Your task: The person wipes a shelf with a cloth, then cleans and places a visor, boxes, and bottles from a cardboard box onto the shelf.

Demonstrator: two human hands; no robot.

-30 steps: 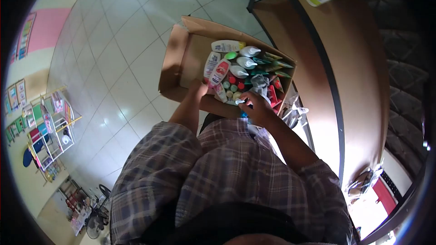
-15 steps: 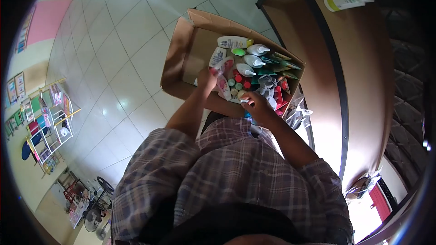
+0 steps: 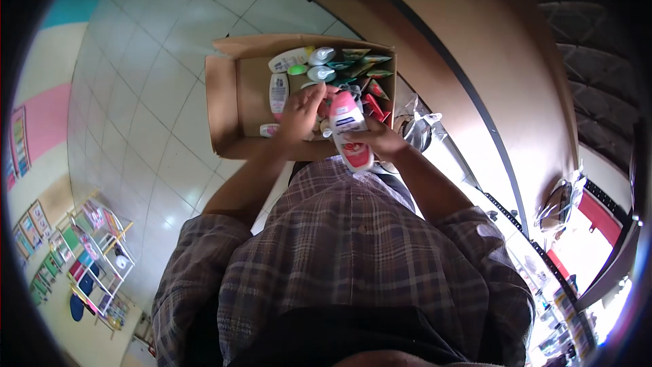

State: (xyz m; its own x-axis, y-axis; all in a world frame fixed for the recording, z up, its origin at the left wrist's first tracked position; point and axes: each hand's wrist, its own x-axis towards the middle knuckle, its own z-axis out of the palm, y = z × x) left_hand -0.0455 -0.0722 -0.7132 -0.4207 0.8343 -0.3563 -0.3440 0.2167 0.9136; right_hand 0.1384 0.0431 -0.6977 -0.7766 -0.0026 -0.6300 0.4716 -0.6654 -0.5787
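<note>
My right hand [image 3: 380, 138] is wrapped round the lower part of a white bottle [image 3: 352, 137] with a pink cap and a red print, held tilted over the near edge of a cardboard box [image 3: 221, 105]. My left hand [image 3: 303, 113] is beside the bottle's cap, over the box; its fingers are partly bent, and whether they hold anything is unclear. Inside the box lie a white bottle [image 3: 279, 95], another white bottle with a yellow cap [image 3: 288, 60], pump bottles [image 3: 322, 56], a green-capped item [image 3: 297, 69] and red packs [image 3: 373, 107].
A brown shelf [image 3: 435, 75] with a dark metal edge runs along the right. Clear plastic wrapping [image 3: 420, 122] is beside the box. White tiles [image 3: 149, 95] cover the floor, with a white wire rack [image 3: 102, 258] at the lower left.
The view has shifted, and the box appears further left. My right hand now holds the pink-capped bottle upright-tilted near my body. My left hand has moved closer to my right hand.
</note>
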